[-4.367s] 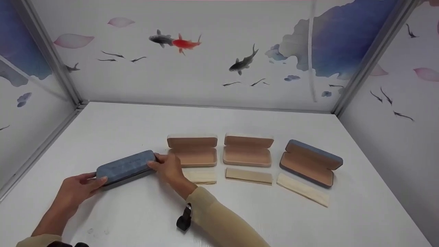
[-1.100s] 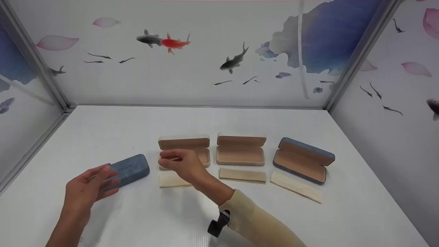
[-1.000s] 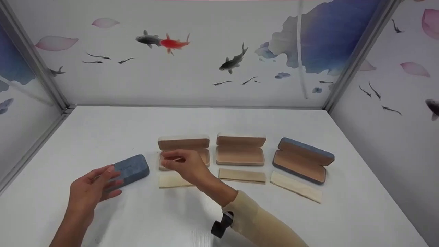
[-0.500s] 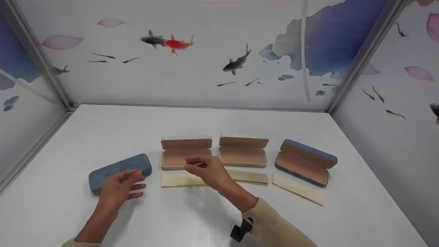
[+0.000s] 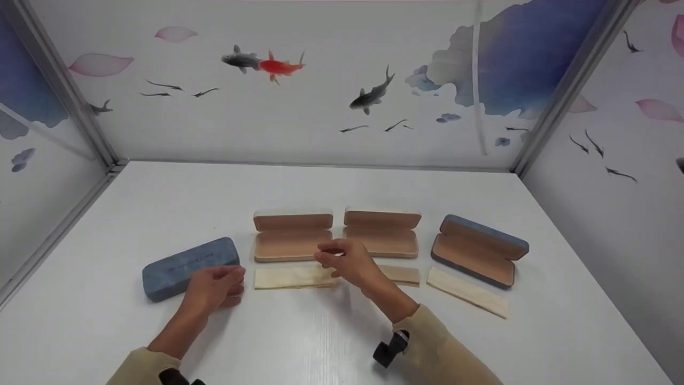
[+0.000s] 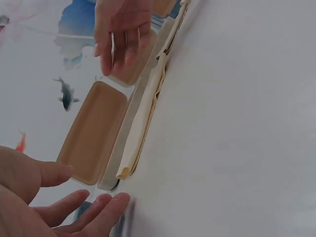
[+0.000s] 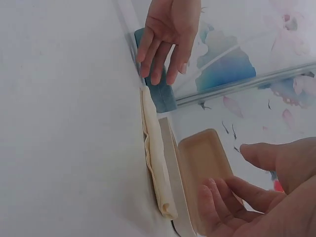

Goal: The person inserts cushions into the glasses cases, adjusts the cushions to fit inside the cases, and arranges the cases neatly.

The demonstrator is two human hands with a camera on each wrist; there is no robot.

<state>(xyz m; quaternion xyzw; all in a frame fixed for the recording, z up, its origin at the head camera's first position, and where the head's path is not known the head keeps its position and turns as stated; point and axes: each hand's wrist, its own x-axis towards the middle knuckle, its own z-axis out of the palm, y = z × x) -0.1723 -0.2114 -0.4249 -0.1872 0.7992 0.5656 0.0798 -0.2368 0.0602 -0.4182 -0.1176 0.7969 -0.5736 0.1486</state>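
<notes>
A closed blue glasses case [image 5: 184, 266] lies at the left of the table, angled. My left hand [image 5: 211, 289] hovers at its front right corner, fingers relaxed and holding nothing. Over the right end of a folded cream cloth [image 5: 288, 278] is my right hand [image 5: 350, 262], also loose, with a gap between thumb and fingers. Behind that cloth stands an opened pale glasses case [image 5: 293, 246] with a tan lining. A second opened pale case [image 5: 393, 243] is partly covered by my right hand, as is the beige cloth [image 5: 401, 275] before it.
At the right stands an opened blue glasses case [image 5: 475, 256], turned at an angle, with another folded cream cloth [image 5: 467, 292] in front. White panels printed with fish [image 5: 374, 99] enclose the table [image 5: 320, 187] at the back and sides.
Both hands held the closed blue case at its ends earlier; they have let it go on the table. Since then both hands have moved right, the right one away from the first pale case.
</notes>
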